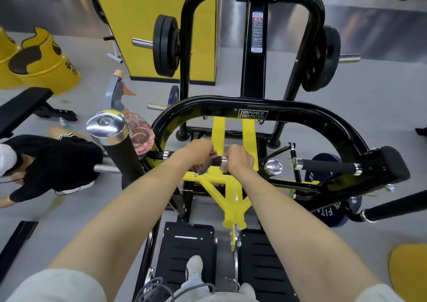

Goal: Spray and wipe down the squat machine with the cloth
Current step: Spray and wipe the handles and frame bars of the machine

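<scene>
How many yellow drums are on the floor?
2. One yellow drum with a black top stands at upper left; a second yellow drum sits left of it, cut by the frame edge. Others may be hidden.

This is a gym: a black-and-yellow plate-loaded squat machine [251, 106] badged Hammer Strength fills the middle, black weight plates [165, 45] hang on its far pegs, a padded bench [25, 104] stands at the left, and grey floor [381, 98] runs off to a yellow pillar [150, 24].
</scene>
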`<state>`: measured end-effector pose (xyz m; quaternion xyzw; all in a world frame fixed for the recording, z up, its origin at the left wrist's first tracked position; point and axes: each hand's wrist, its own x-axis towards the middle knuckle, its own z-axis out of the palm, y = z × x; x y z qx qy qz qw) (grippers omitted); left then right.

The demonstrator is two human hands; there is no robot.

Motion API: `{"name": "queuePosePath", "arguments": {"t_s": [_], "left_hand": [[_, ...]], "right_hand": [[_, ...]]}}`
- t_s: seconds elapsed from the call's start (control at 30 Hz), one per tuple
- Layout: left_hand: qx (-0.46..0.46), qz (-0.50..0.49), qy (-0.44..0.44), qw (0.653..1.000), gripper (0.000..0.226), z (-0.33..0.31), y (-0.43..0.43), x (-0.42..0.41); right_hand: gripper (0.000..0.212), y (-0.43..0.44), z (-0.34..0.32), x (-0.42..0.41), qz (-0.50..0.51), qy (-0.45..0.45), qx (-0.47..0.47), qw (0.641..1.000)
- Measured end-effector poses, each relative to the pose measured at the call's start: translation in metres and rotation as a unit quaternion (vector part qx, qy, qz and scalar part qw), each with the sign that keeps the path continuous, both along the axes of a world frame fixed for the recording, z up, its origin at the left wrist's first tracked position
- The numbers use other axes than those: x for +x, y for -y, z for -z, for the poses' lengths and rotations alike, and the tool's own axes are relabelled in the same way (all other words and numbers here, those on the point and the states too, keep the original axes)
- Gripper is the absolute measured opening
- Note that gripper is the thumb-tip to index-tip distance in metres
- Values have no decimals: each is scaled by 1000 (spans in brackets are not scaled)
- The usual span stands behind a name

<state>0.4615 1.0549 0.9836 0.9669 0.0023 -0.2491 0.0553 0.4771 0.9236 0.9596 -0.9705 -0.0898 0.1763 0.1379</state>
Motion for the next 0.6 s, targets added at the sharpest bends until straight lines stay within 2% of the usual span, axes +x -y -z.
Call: {"name": "queuePosePath", "arguments": {"t_s": [0.1,0.2,0.27,0.4,0.6], "left_hand": [[48,-6,-50,998,39,-10,-17,-5],[124,-33,-22,991,12,-9,-18,-13],[188,-71,-4,980,26,-6,-14,-19],[285,-112,3,952,25,-1,-21,-28],[230,-106,71,965,23,9,3,-34]], "right_hand": [[17,-3,-3,0,8,-4,3,1000],[14,-2,-2,0,9,-10,3,1000],[13,-2,-1,0,6,-8,1,1000],[14,-4,-3,0,0,-6,-8,1000],[22,-4,-4,-1,1,-13,4,1000]]}}
